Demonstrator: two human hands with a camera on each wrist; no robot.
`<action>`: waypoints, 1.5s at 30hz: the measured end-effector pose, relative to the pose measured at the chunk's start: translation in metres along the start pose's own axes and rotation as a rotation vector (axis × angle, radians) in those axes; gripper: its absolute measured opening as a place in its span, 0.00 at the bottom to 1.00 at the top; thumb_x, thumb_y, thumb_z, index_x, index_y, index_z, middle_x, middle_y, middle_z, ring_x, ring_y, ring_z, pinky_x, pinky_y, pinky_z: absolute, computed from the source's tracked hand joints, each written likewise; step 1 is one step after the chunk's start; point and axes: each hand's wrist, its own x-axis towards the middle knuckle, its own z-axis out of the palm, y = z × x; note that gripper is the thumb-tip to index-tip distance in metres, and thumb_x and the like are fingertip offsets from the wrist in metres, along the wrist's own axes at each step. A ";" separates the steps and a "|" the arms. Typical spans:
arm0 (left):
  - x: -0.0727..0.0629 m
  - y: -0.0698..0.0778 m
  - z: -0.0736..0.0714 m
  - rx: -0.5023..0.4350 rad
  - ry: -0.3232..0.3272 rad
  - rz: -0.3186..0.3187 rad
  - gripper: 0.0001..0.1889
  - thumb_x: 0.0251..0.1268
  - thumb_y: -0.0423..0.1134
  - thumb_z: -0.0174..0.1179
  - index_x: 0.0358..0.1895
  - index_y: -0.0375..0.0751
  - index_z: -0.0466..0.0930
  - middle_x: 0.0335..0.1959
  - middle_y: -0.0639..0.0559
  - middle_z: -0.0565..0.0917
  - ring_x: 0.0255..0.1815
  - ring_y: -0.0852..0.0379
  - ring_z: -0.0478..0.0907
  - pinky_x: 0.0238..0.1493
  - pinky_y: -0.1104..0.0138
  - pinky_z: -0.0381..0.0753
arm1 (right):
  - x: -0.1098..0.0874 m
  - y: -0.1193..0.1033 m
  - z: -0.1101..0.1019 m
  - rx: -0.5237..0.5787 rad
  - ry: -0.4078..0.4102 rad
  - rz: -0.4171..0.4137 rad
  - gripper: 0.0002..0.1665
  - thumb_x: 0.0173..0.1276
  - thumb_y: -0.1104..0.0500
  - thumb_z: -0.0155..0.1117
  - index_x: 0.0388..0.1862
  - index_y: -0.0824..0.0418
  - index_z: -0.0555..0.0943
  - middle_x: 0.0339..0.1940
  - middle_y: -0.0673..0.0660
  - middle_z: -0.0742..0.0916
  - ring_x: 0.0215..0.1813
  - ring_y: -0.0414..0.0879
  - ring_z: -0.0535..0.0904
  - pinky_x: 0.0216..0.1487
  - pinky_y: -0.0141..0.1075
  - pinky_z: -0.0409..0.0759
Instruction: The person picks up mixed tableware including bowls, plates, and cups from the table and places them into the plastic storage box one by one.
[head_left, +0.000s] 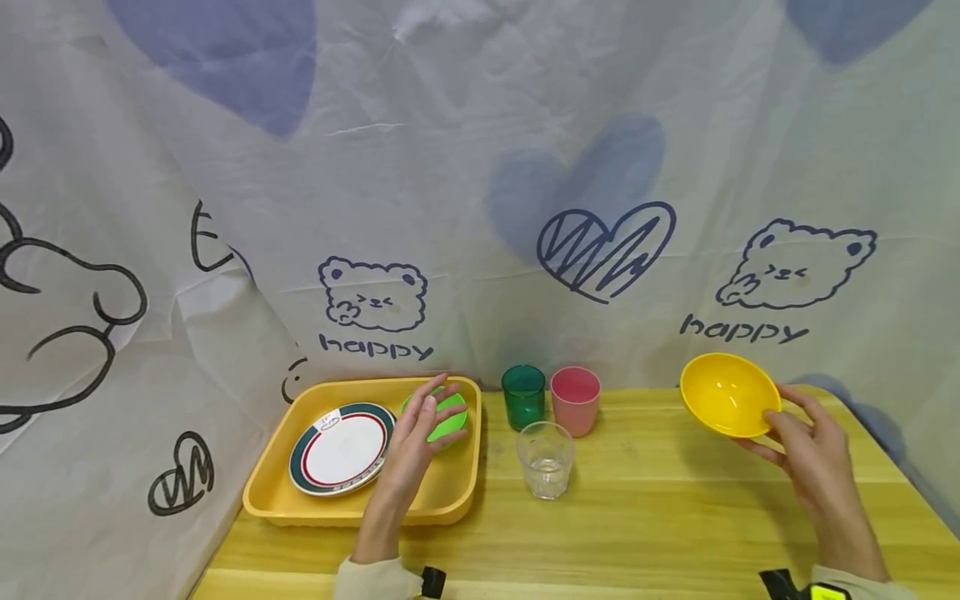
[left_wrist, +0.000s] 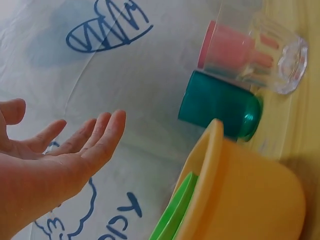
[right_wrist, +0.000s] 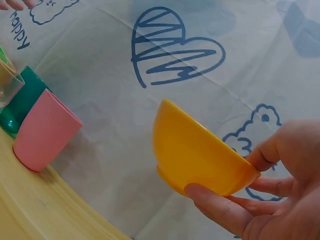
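Observation:
At the right, my right hand (head_left: 813,446) grips a yellow bowl (head_left: 729,394) by its near right edge, tilted and raised over the table. The right wrist view shows the thumb and fingers of that hand around the rim and underside of the bowl (right_wrist: 200,155). My left hand (head_left: 416,446) is above the yellow tray (head_left: 258,492), holding nothing, its fingers spread. Below it in the tray sit a green bowl (head_left: 452,423), partly hidden by the fingers, and a white plate (head_left: 341,450) with a dark green and red rim.
Right of the tray, a green cup (head_left: 523,398) and a pink cup (head_left: 575,402) stand side by side at the back. In front of them is a clear glass (head_left: 546,461). A cloth (head_left: 465,208) with printed hearts and bears hangs behind the wooden table (head_left: 637,533).

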 end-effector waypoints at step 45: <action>-0.003 -0.027 0.072 0.028 -0.243 -0.099 0.24 0.87 0.44 0.41 0.78 0.42 0.61 0.74 0.32 0.67 0.70 0.30 0.68 0.60 0.47 0.81 | -0.052 0.000 0.103 -0.275 -0.406 -0.185 0.25 0.80 0.62 0.57 0.72 0.67 0.69 0.64 0.75 0.79 0.46 0.50 0.87 0.39 0.43 0.90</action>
